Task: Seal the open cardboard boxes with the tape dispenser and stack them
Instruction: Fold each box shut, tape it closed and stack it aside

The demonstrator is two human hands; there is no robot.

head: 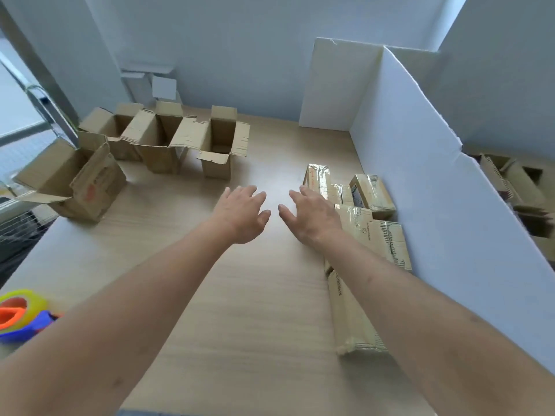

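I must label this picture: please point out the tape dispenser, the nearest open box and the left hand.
tape dispenser (21, 313), head view, on the yellow tape roll.
open box (99, 187), head view, on its printed side wall.
left hand (240, 214), head view, on its back.

The table (240, 310) looks like pale wood, smooth, with a soft shine. The open boxes (216, 145) are brown cardboard, dull and rough, with torn edges. The sealed boxes (372, 193) are cardboard too, but shiny clear tape covers them. The tape dispenser (21, 316) is bright, smooth plastic. The white wall board (435, 190) looks like matt foam, chipped along its top.
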